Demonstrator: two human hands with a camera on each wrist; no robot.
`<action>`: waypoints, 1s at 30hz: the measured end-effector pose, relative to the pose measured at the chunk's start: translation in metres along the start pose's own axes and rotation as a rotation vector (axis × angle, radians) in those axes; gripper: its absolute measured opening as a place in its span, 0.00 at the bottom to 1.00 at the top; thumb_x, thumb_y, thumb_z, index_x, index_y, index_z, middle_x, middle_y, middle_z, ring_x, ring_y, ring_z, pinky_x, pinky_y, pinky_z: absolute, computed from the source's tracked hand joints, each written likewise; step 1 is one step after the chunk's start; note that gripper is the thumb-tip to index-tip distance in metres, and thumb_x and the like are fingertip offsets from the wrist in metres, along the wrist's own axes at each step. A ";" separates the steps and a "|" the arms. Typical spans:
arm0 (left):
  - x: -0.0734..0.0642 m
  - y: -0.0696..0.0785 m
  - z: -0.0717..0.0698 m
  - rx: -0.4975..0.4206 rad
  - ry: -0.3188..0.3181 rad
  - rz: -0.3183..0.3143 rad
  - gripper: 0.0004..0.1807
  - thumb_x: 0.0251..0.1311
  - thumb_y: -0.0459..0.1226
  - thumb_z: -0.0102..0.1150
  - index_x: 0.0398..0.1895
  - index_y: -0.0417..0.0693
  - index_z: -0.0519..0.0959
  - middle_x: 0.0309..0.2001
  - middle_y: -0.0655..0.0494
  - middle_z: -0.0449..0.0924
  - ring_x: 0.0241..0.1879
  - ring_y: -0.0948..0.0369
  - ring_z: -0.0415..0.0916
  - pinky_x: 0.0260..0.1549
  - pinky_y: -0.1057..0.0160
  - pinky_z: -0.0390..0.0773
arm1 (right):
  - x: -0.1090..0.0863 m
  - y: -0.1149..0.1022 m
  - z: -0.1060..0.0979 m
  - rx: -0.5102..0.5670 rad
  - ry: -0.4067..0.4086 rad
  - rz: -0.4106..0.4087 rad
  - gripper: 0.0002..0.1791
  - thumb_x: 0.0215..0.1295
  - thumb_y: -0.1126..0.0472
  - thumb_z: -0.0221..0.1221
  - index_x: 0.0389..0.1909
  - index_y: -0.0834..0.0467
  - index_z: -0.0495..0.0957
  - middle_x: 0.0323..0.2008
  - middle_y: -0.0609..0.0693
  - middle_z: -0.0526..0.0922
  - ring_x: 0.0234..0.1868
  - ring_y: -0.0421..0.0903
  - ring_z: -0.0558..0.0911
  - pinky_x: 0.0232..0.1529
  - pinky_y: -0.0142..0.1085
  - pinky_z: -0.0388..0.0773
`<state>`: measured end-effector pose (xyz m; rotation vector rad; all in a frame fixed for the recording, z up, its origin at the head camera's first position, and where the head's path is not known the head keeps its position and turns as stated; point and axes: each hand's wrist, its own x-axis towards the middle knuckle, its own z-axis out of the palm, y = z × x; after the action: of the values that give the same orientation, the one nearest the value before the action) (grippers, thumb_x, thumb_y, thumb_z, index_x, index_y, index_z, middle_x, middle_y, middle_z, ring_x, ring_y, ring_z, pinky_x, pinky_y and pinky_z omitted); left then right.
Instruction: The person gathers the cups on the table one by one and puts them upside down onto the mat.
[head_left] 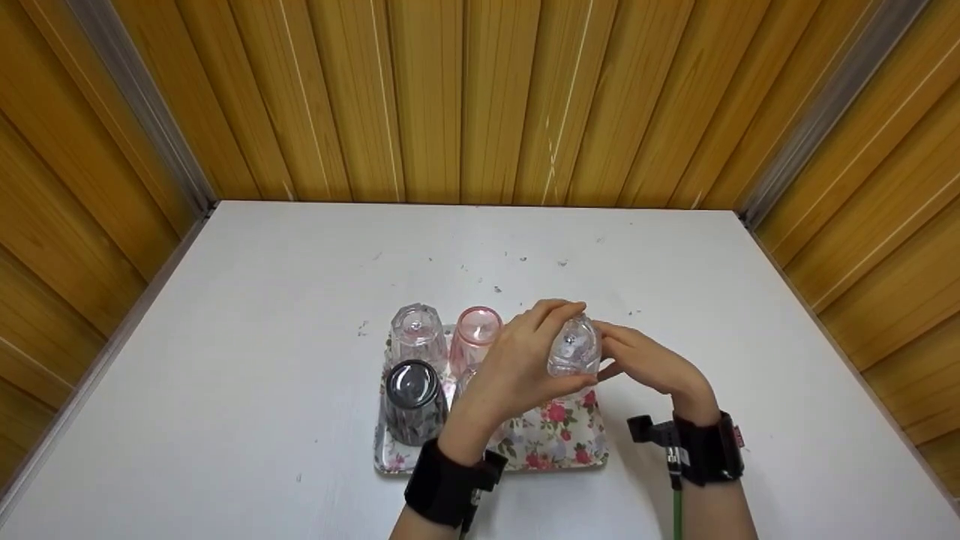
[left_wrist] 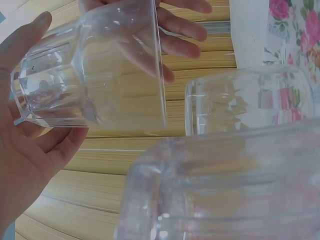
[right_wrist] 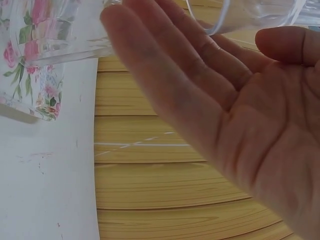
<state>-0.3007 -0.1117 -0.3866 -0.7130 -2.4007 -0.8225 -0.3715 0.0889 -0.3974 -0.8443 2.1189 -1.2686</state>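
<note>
My left hand (head_left: 517, 367) grips a clear faceted glass (head_left: 576, 349) near its base, with thumb and fingers round its sides. The glass is upside down, raised over the right part of a floral tray (head_left: 559, 442). Close by on its right is my right hand (head_left: 649, 360). In the right wrist view the fingers (right_wrist: 170, 85) of that hand are extended, with the palm showing. Whether they touch the glass is unclear. On the tray a clear glass (head_left: 418, 334), a pink glass (head_left: 469, 345) and a dark grey glass (head_left: 415, 405) stand upside down.
Another clear glass (head_left: 466, 377) is mostly hidden behind my left hand. Two clear glasses, one near (left_wrist: 215, 190) and one farther (left_wrist: 250, 100), show in the left wrist view. The white table (head_left: 262, 360) meets yellow wood-look panels (head_left: 480, 105) at the back.
</note>
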 end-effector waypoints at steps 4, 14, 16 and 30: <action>0.000 0.001 -0.001 0.012 -0.029 -0.006 0.41 0.42 0.56 0.66 0.60 0.52 0.66 0.53 0.58 0.70 0.51 0.63 0.72 0.47 0.64 0.74 | 0.000 0.001 0.000 -0.024 -0.001 0.020 0.26 0.73 0.53 0.36 0.65 0.64 0.58 0.53 0.63 0.72 0.47 0.52 0.77 0.41 0.40 0.80; -0.002 0.000 0.000 0.028 -0.113 -0.016 0.40 0.43 0.57 0.65 0.60 0.53 0.66 0.53 0.58 0.70 0.53 0.63 0.69 0.52 0.64 0.72 | 0.000 0.003 -0.001 -0.097 0.061 0.069 0.26 0.71 0.50 0.41 0.60 0.64 0.65 0.51 0.62 0.73 0.48 0.54 0.77 0.40 0.41 0.80; -0.002 0.001 0.000 0.032 -0.131 -0.023 0.40 0.43 0.57 0.65 0.60 0.53 0.66 0.53 0.59 0.70 0.53 0.63 0.70 0.52 0.64 0.72 | 0.000 0.003 -0.001 -0.128 0.077 0.088 0.25 0.70 0.52 0.43 0.59 0.65 0.65 0.50 0.62 0.74 0.45 0.52 0.78 0.38 0.40 0.80; -0.002 0.004 0.003 0.058 -0.288 -0.084 0.38 0.42 0.56 0.66 0.59 0.55 0.67 0.53 0.59 0.69 0.49 0.60 0.71 0.51 0.62 0.72 | 0.002 0.007 -0.002 -0.271 0.137 0.186 0.14 0.63 0.63 0.49 0.47 0.67 0.71 0.36 0.57 0.79 0.33 0.53 0.79 0.33 0.43 0.80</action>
<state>-0.2974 -0.1077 -0.3882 -0.7560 -2.7163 -0.7212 -0.3759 0.0915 -0.4030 -0.6642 2.4538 -0.9828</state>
